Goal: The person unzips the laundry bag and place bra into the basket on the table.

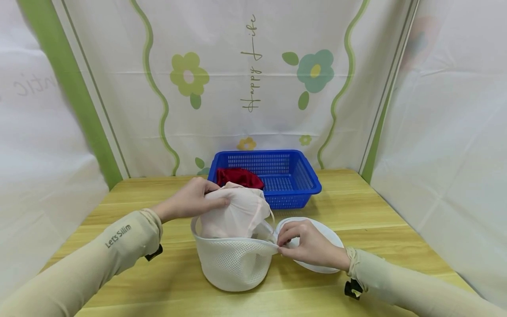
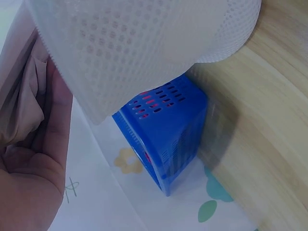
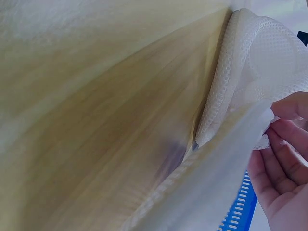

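A white mesh laundry bag (image 1: 231, 264), round and deep, stands upright on the table with its top open. My left hand (image 1: 190, 200) grips a pale pink garment (image 1: 235, 213) with a thin strap, its lower part inside the bag and its top bulging above the rim. In the left wrist view, bunched fabric (image 2: 26, 96) lies in the curled left hand (image 2: 36, 168), beside the mesh wall. My right hand (image 1: 310, 246) pinches the bag's rim on the right, where the round flap lid (image 1: 330, 235) folds outward. Thumb and fingertips (image 3: 284, 108) meet on the white edge.
Behind the bag, a blue plastic basket (image 1: 291, 199) holds a dark red shiny cloth (image 1: 239, 177). The wood-grain table (image 1: 380, 229) is enclosed by white printed curtains (image 1: 253, 127) at the back and sides.
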Demonstrator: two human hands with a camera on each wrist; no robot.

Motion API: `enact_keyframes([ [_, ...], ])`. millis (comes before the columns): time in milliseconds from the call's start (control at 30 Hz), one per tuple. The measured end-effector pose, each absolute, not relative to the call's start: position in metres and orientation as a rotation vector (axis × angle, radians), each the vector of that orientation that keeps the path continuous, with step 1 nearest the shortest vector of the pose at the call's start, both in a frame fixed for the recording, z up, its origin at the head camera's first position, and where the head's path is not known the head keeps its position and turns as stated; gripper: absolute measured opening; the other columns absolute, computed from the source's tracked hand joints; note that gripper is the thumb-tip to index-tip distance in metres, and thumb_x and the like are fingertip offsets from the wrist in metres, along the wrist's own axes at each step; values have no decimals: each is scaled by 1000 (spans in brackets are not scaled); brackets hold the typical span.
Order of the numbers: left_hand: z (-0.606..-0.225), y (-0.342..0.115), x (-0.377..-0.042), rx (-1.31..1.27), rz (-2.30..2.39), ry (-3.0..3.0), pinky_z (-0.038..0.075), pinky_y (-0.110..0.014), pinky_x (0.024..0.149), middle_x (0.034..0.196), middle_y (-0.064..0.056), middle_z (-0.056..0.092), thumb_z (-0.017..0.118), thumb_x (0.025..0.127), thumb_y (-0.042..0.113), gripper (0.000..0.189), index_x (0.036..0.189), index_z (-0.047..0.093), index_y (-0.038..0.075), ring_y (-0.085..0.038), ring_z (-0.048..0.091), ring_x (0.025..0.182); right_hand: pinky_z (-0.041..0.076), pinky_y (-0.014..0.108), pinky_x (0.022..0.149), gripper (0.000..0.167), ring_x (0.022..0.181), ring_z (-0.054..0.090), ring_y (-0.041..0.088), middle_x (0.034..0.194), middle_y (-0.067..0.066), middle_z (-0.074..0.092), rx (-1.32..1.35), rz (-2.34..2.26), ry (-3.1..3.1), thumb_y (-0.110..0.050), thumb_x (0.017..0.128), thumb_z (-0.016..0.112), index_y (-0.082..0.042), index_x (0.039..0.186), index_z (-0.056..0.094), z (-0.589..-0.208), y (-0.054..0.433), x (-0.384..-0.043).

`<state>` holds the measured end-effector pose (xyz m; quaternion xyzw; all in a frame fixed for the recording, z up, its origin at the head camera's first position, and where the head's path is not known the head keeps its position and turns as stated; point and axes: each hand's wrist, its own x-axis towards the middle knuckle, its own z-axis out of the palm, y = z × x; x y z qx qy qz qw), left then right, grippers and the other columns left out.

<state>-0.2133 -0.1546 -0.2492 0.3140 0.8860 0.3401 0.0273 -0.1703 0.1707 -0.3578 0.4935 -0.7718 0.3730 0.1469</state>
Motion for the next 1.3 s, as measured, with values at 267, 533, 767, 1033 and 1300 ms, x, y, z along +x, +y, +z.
enact_keyframes([
  [267,-244,-152,-217,998,1063,2770,46,-25,45,56,7,51,73,88,33,24,72,67,17,-9,48,51,52,22,72,21,76,63,16,81,0,68,1416,1076,-2231,8,69,78,-10,78,73,-360,172,-172],
  [533,-240,-149,-221,1009,1061,2822,45,-26,44,58,5,54,72,88,33,25,72,67,15,-12,50,53,51,19,73,20,79,63,11,84,-5,69,1412,1073,-2239,3,73,78,-16,81,74,-360,173,-171],
  [767,-237,-147,-223,948,1101,2866,42,-25,44,58,3,53,71,89,31,25,73,67,12,-13,48,53,52,21,72,17,81,61,7,85,-9,68,1396,1092,-2266,-1,76,77,-17,81,75,-359,173,-170],
  [1033,-230,-146,-226,929,1180,2913,37,-26,42,56,1,50,70,91,28,24,76,68,10,-12,44,48,53,24,73,17,80,63,11,85,-5,69,1403,1092,-2265,2,76,77,-14,81,75,-358,172,-170],
  [1300,-225,-144,-230,914,1206,2980,39,-27,42,59,-1,55,69,91,28,24,77,69,9,-14,46,48,53,23,73,16,80,63,11,85,-4,69,1412,1088,-2252,-1,77,78,-16,82,75,-358,171,-170],
])
